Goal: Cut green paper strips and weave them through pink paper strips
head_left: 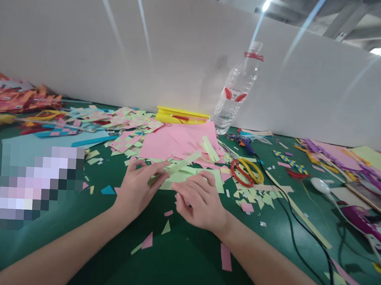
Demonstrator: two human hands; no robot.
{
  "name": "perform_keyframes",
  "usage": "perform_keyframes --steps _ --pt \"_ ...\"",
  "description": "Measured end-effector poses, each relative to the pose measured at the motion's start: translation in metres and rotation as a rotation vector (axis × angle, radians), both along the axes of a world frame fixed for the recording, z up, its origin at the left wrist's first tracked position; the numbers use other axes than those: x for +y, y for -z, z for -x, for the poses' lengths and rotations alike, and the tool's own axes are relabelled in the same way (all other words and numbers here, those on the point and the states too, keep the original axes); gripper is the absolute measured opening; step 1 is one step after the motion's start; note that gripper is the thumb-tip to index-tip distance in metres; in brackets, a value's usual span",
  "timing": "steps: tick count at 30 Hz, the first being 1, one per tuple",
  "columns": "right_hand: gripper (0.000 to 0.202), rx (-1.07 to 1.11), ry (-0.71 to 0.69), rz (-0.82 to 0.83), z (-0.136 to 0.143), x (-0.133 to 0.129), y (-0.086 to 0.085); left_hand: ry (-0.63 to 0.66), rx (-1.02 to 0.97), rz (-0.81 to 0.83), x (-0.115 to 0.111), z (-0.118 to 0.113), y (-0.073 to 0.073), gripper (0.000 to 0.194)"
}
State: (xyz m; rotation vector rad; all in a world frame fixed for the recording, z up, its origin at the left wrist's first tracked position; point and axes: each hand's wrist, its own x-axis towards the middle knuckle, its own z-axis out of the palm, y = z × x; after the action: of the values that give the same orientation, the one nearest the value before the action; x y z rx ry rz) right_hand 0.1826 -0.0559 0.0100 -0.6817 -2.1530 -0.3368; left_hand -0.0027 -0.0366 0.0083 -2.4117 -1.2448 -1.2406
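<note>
My left hand, at the middle of the view, pinches a pale green paper strip that slants up to the right. Just right of it is my right hand, its fingers curled; whether anything is between them is too small to tell. Beneath and behind both hands lies a light green sheet, with a pink sheet farther back. Short green strips rest on the pink sheet. Scissors with red and yellow handles lie right of my right hand.
Paper scraps are scattered over the green table. A water bottle leans against the white partition. A blue glue gun with a black cable lies behind the scissors. At the right is a purple device; woven paper pieces lie back left.
</note>
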Motion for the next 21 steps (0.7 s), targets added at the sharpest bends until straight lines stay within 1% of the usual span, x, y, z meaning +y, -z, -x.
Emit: perform_keyframes --steps 4,6,9,12,15,18,21 --pt "0.046 -0.035 0.054 0.121 0.002 0.009 0.005 -0.017 -0.077 0.029 0.001 0.001 -0.001 0.023" --pt "0.048 -0.062 0.072 0.153 0.002 0.013 0.005 -0.001 -0.076 0.033 0.000 0.000 -0.001 0.025" --pt "0.047 -0.070 0.075 0.193 0.001 0.016 0.007 0.050 -0.079 0.082 -0.002 -0.002 0.000 0.031" --pt "0.045 -0.037 0.052 0.220 0.001 0.017 0.010 0.148 -0.086 0.128 -0.003 -0.002 0.003 0.035" --pt "0.046 -0.032 0.011 0.258 0.000 0.020 0.013 0.231 -0.057 0.081 -0.004 -0.003 0.004 0.037" --pt "0.045 -0.008 -0.018 0.303 -0.002 0.021 0.014 0.253 -0.018 0.043 -0.004 -0.004 0.004 0.044" --pt "0.038 0.042 -0.067 0.334 -0.003 0.019 0.011 0.231 -0.027 0.036 -0.004 -0.003 0.003 0.049"
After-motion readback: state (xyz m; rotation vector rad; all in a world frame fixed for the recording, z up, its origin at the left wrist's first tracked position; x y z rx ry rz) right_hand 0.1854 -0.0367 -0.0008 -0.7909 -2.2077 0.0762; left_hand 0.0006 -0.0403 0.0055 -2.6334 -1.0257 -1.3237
